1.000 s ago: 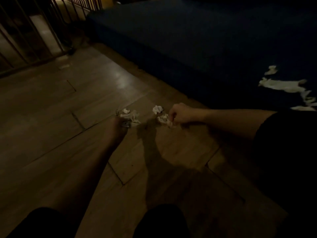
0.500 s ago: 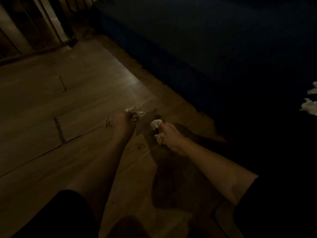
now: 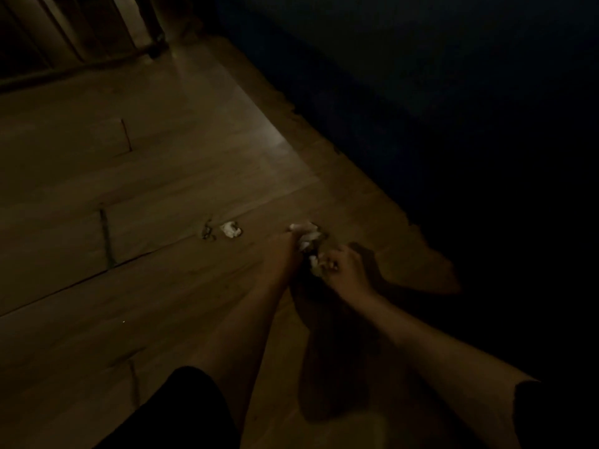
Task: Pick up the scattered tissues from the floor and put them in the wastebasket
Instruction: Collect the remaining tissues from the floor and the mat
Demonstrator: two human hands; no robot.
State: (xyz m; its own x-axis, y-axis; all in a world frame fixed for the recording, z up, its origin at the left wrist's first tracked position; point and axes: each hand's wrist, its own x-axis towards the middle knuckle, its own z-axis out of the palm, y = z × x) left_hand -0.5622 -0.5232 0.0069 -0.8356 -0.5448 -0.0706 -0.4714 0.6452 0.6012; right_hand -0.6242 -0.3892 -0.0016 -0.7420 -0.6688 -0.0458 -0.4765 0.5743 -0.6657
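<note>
The room is dim. My left hand (image 3: 283, 251) and my right hand (image 3: 345, 270) meet low over the wooden floor (image 3: 146, 189). White crumpled tissues (image 3: 306, 236) bunch at the fingers of my left hand. A smaller white wad (image 3: 315, 268) sits at the fingertips of my right hand. One crumpled tissue (image 3: 230, 229) lies alone on the floor, left of my hands. No wastebasket shows.
A dark blue bed or sofa (image 3: 421, 76) fills the upper right, its edge running diagonally along the floor. Railing bars (image 3: 64, 34) stand at the top left. A small dark scrap (image 3: 207, 231) lies beside the loose tissue. My dark-clothed knees (image 3: 181, 413) are at the bottom.
My hands have come together, each with tissue in it. One tissue now lies alone on the floor to their left. The view has tilted, and the white pieces on the bed are out of sight.
</note>
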